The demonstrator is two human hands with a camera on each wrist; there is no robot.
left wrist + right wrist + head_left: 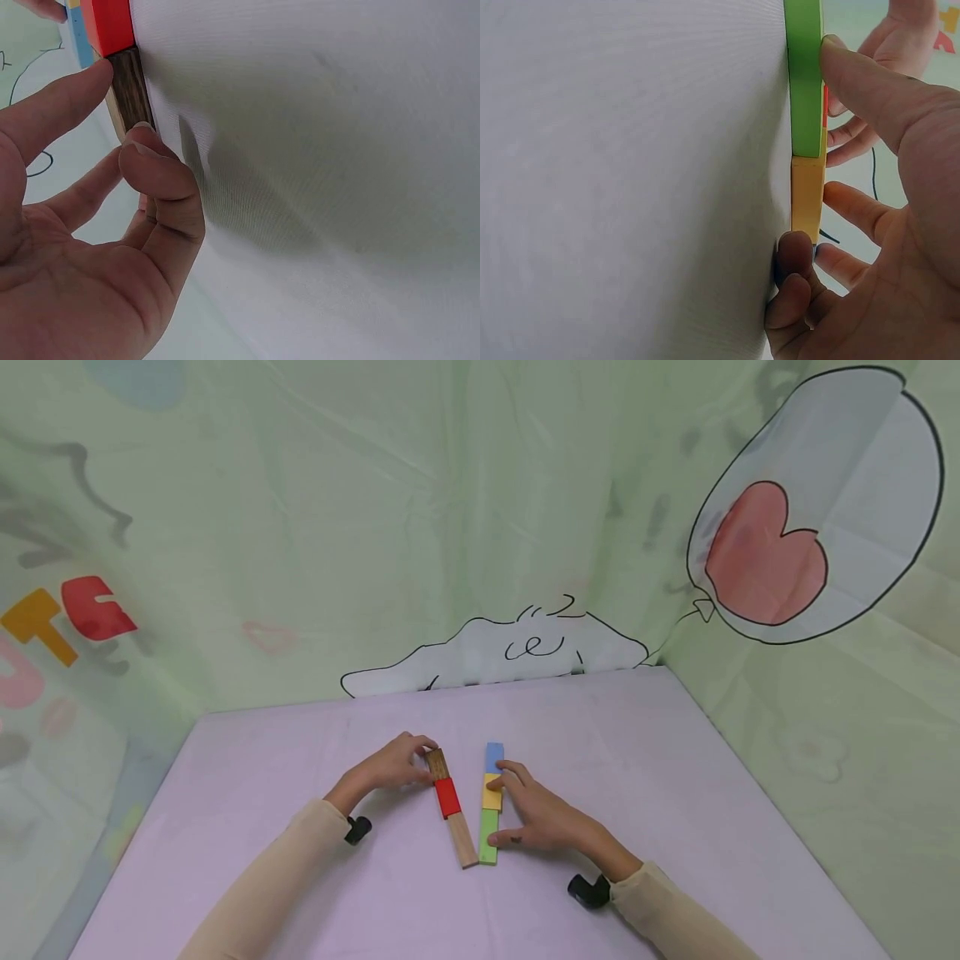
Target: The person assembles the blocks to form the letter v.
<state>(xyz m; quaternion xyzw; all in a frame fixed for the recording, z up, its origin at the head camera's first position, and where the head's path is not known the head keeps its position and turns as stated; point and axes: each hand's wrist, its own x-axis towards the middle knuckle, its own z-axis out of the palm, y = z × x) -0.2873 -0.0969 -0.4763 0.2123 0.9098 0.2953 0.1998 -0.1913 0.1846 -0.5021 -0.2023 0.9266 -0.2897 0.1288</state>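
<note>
On the lilac cloth lie two rows of flat blocks, forming a narrow V whose ends meet at the near side. The left row has a dark brown block (437, 764) at the far end, a red block (447, 797) and a light wood block (462, 839). My left hand (393, 763) grips the dark brown block by its far end, fingers curled. A blue block (494, 757), yellow block (492, 791) and green block (488, 836) form the right row. My right hand (547, 814) spreads along it, thumb touching the green block, fingers on the yellow and blue ones.
The lilac-covered table (585, 727) extends around both rows. Behind it hangs a pale green curtain (337, 527) with printed drawings, including a balloon with a red heart (765, 556). Black wrist cameras sit on both wrists.
</note>
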